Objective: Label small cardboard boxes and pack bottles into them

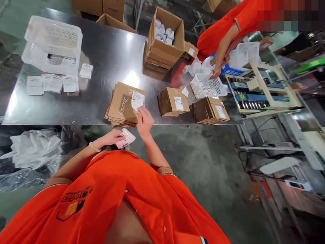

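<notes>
1. At twelve o'clock, the right hand (145, 122) has fingers clamped on a shipping label (137, 99), seemingly half applied to the top carton (124, 105).
2. Left hand (112, 137): fingers clamped on a pinkish printed sheet (129, 137).
3. Toward two o'clock, two carton stacks (171, 95) look labelled on top.

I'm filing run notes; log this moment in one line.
left hand: holds printed slip | right hand: holds white label over carton stack | carton stack: on metal table
</notes>
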Demonstrator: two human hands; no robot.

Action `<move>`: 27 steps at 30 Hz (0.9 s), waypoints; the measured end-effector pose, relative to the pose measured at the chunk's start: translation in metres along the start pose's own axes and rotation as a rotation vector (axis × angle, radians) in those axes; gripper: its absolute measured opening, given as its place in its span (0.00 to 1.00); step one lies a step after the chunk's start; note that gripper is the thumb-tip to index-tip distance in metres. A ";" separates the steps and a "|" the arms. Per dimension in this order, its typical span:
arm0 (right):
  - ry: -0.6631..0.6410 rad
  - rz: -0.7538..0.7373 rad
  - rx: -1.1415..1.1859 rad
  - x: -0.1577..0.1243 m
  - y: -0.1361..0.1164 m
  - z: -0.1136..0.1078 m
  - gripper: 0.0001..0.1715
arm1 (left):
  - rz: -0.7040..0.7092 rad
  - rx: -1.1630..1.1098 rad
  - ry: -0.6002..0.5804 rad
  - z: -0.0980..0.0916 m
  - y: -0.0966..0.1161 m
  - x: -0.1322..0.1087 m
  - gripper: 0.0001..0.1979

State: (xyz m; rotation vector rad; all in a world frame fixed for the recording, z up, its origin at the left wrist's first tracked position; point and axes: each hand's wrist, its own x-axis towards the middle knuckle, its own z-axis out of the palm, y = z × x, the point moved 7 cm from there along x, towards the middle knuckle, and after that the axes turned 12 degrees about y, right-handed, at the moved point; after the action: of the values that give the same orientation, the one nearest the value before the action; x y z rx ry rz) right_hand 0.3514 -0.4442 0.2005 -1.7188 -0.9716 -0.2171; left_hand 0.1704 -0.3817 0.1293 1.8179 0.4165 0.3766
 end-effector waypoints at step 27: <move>-0.661 -0.180 -0.512 0.002 -0.021 0.119 0.43 | 0.224 0.324 0.253 -0.099 0.013 0.010 0.19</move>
State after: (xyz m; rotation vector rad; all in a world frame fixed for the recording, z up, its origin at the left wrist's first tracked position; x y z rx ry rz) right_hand 0.3007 -0.3383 0.1708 -2.2319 -1.6651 -0.0006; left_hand 0.1352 -0.2961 0.1692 2.1493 0.4697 0.7339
